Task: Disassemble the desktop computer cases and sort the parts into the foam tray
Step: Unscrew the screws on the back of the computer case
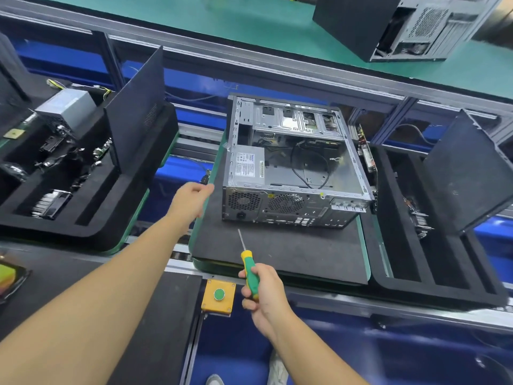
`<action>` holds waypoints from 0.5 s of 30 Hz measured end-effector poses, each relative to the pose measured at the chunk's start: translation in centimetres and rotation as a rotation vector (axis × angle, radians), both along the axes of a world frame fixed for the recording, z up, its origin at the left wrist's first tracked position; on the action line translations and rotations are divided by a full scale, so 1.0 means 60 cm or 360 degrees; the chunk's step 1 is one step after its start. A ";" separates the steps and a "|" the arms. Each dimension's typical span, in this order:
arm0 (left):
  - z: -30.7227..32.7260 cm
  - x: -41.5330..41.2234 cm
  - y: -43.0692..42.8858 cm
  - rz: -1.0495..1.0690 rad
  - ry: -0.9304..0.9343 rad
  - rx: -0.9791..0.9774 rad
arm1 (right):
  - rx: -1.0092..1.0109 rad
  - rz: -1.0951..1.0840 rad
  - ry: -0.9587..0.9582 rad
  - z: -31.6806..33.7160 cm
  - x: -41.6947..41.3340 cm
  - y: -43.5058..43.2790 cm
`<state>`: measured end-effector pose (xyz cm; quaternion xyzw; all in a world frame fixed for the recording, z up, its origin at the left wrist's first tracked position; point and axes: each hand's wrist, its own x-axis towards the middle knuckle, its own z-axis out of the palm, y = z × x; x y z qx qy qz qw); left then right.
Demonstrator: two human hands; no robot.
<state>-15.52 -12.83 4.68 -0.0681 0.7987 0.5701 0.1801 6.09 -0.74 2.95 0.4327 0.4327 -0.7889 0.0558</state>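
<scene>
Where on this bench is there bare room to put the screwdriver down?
Bare: the black pad between the computer case and the pad's near edge; the near slots of the right foam tray look empty. Crowded: the left foam tray, mostly filled with parts.

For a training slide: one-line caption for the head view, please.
The right hand grips a green-and-yellow screwdriver while the left hand extends toward the opened computer case on its dark mat.
</scene>
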 end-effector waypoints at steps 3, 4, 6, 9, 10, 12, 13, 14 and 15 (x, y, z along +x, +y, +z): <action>0.030 -0.022 0.009 -0.0263 0.0276 -0.0254 | 0.0005 0.0037 -0.0003 -0.014 -0.016 -0.008; 0.037 -0.026 0.014 -0.0325 0.0293 -0.0312 | 0.0015 0.0055 0.0001 -0.018 -0.022 -0.011; 0.041 -0.032 0.025 -0.0392 0.0241 -0.0331 | 0.0038 0.0088 0.0017 -0.024 -0.035 -0.018; 0.030 -0.029 0.041 -0.0401 0.0142 -0.0217 | 0.0053 0.0094 0.0039 -0.032 -0.051 -0.027; 0.027 -0.028 0.046 -0.0374 0.0118 -0.0160 | 0.0049 0.0086 0.0047 -0.034 -0.055 -0.029; 0.019 -0.030 0.054 -0.0320 0.0092 -0.0101 | 0.0034 0.0075 0.0067 -0.036 -0.063 -0.033; 0.016 -0.032 0.056 -0.0309 0.0086 -0.0093 | 0.0029 0.0070 0.0072 -0.037 -0.067 -0.034; 0.017 -0.032 0.057 -0.0312 0.0078 -0.0091 | 0.0028 0.0064 0.0070 -0.037 -0.069 -0.035; 0.019 -0.032 0.057 -0.0321 0.0067 -0.0101 | 0.0028 0.0060 0.0069 -0.038 -0.071 -0.036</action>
